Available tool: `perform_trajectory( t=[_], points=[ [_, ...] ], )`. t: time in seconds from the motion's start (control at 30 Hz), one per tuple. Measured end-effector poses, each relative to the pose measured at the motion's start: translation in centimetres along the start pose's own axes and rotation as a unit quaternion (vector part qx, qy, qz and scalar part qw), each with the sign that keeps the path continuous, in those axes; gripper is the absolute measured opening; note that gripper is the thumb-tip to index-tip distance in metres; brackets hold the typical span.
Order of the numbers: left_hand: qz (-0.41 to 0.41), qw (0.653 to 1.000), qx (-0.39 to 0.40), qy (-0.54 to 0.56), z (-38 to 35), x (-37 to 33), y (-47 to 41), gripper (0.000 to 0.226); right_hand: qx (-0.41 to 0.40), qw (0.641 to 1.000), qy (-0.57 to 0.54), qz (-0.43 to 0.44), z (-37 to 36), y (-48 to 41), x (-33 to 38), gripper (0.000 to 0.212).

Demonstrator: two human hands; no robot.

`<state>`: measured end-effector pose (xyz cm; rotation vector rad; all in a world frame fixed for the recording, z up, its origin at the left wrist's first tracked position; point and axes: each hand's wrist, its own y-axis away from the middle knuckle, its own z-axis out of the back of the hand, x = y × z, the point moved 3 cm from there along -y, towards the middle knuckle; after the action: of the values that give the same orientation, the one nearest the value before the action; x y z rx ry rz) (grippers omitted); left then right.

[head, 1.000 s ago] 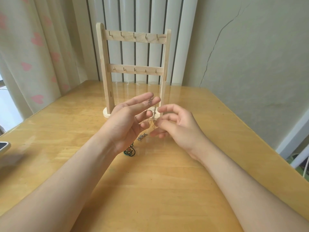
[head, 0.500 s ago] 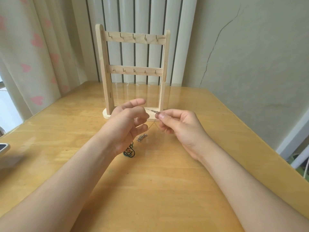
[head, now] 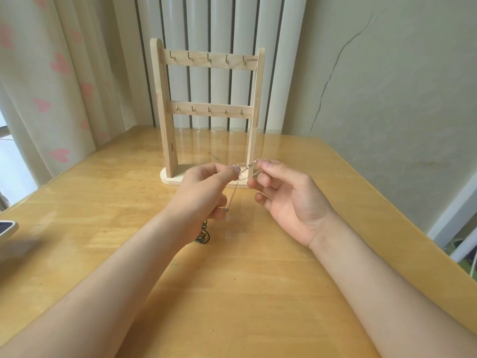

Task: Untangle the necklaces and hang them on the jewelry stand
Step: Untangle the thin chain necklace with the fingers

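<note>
Over table (head: 258, 293), front of stand (head: 209, 109): both hands on chain (head: 245, 170).
L hand (head: 204, 192) & R hand (head: 286, 200) each pinch it; pendant end dangles.

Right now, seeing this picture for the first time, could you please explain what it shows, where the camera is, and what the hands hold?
No machine here: a person works with bare hands, and the camera sits on their head, looking forward and down. The left hand and right hand each pinch a thin chain necklace, stretched between them, one end hanging down. Behind stands a wooden jewelry stand with bare hooks. On the table lies a dark green cord, partly hidden by the left wrist.
</note>
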<state>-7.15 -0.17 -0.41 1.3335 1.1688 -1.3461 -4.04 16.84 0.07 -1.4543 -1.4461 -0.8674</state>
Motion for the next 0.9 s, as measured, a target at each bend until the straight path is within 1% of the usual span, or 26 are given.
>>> perform_trajectory(
  t=[0.13,0.23,0.33,0.43,0.57,0.63,0.73,0.83,0.9],
  points=[
    [0.017,0.999,0.021,0.018,-0.2,0.0,0.1,0.014,-0.009,1.000,-0.011,-0.004,0.0,-0.1,-0.3,0.015],
    [0.011,0.999,0.033,0.035,-0.1,0.1,0.0,0.013,-0.014,0.999,-0.031,-0.010,-0.3,-0.2,-0.4,0.021],
    [-0.023,0.999,0.040,0.004,-0.1,0.2,0.1,0.008,-0.004,0.999,-0.049,-0.018,-0.4,-0.1,-0.4,0.008],
    [-0.039,0.998,0.039,-0.023,-0.1,0.1,0.2,0.003,-0.012,0.999,-0.039,-0.021,-0.4,-0.3,-0.5,0.007],
    [-0.043,0.996,0.045,-0.059,-0.4,0.1,0.3,0.014,-0.025,1.000,-0.011,-0.016,-0.3,-0.5,-0.9,0.008],
    [-0.027,0.997,0.060,-0.043,-0.7,0.0,0.3,0.017,-0.026,1.000,-0.004,-0.014,-0.3,-0.5,-1.0,0.010],
    [-0.006,0.998,0.059,-0.009,-0.8,-0.2,0.3,0.004,-0.025,0.999,0.020,-0.012,-0.3,-0.4,-1.0,0.013],
    [-0.005,0.999,0.034,-0.036,-0.7,0.1,0.2,0.025,-0.023,0.998,0.047,-0.017,-0.4,-0.2,-1.1,0.014],
    [-0.013,0.998,0.027,-0.053,-0.9,0.3,0.4,0.030,-0.019,0.997,0.066,-0.021,-0.5,-0.2,-1.2,0.015]
  ],
)
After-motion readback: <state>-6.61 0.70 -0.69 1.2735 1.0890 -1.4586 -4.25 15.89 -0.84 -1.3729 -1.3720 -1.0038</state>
